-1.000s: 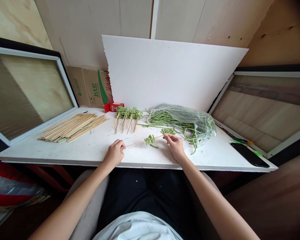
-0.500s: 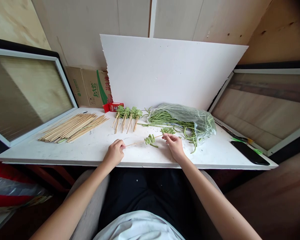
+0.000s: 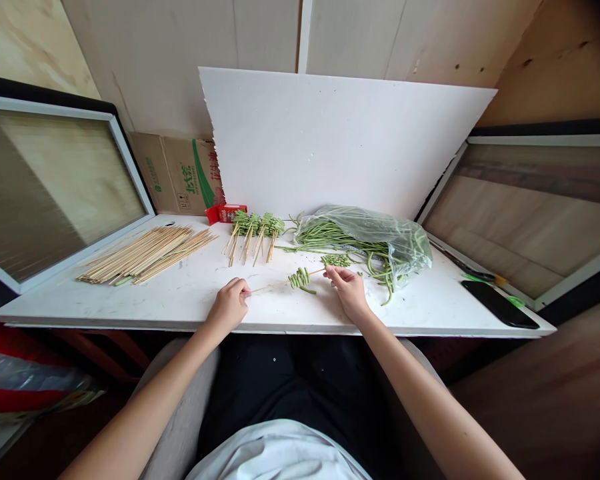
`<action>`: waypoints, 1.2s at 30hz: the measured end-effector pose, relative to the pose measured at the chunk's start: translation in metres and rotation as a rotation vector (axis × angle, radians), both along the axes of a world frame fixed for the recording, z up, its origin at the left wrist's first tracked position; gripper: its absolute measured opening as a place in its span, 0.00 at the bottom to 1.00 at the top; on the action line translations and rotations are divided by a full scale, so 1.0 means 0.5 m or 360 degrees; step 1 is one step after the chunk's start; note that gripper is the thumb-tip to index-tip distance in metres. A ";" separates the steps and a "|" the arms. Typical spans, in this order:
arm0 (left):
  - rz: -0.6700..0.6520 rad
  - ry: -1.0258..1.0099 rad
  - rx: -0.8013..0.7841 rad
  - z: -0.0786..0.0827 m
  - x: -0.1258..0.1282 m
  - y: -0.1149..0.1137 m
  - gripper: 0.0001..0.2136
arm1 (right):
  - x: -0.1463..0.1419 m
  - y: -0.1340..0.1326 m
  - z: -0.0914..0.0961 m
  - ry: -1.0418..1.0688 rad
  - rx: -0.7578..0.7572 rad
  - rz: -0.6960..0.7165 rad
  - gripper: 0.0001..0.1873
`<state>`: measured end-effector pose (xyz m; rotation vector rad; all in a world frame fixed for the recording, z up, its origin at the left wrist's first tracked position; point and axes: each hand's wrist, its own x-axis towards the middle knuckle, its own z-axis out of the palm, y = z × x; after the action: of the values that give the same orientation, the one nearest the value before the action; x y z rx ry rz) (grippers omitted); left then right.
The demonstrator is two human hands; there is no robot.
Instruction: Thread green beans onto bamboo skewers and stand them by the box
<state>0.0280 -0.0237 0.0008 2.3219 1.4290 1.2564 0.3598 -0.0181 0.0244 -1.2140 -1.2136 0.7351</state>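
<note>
A thin bamboo skewer (image 3: pixel 275 286) sits just above the white desk (image 3: pixel 170 300), with a green long bean (image 3: pixel 300 278) looped on it. The left hand (image 3: pixel 229 305) pinches one end and the right hand (image 3: pixel 349 289) pinches the other. Threading looks midway, and another loop calls for a steady skewer.

**Plywood corner with a white worktop**

Pale plywood wall panels (image 3: pixel 170 60) stand behind, split by a narrow white vertical strip (image 3: pixel 304 33). A large white foam board (image 3: pixel 330 140) leans against them, resting on the white marbled tabletop (image 3: pixel 190 300). A white-framed glass pane (image 3: pixel 55 187) leans at the left and another framed glass pane (image 3: pixel 535 213) at the right. A brown cardboard box with green print (image 3: pixel 177 175) sits in the back corner. The light is soft and even.
</note>
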 end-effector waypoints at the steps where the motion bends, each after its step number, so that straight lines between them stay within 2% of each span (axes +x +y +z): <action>1: -0.0001 0.0002 0.0002 0.000 0.000 0.000 0.13 | 0.000 0.000 0.000 -0.0001 -0.0006 -0.0001 0.28; 14: -0.0009 -0.0001 -0.0007 -0.002 -0.001 0.002 0.13 | -0.002 -0.004 0.005 -0.0015 -0.0012 0.0013 0.28; 20: -0.0052 -0.0027 -0.0014 -0.002 0.004 0.002 0.12 | -0.047 -0.015 0.004 0.0014 0.0058 0.0223 0.24; 23: -0.0028 -0.0055 0.0019 -0.002 0.005 0.002 0.12 | -0.065 -0.014 -0.001 0.0088 0.0030 0.0209 0.25; 27: -0.0019 -0.0071 0.0036 -0.001 0.007 0.001 0.12 | -0.060 -0.010 0.000 0.0030 -0.0042 0.0166 0.26; 31: 0.0050 -0.0083 0.0087 -0.004 0.006 0.002 0.11 | -0.036 -0.010 0.015 -0.0186 -0.0042 0.0144 0.27; 36: 0.0123 -0.0091 0.0096 -0.011 0.002 0.006 0.11 | -0.013 -0.012 0.021 -0.0936 0.0157 0.0211 0.21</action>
<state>0.0290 -0.0207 -0.0045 2.2689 1.4955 1.3934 0.3535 -0.0238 0.0350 -1.3205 -1.8040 0.4110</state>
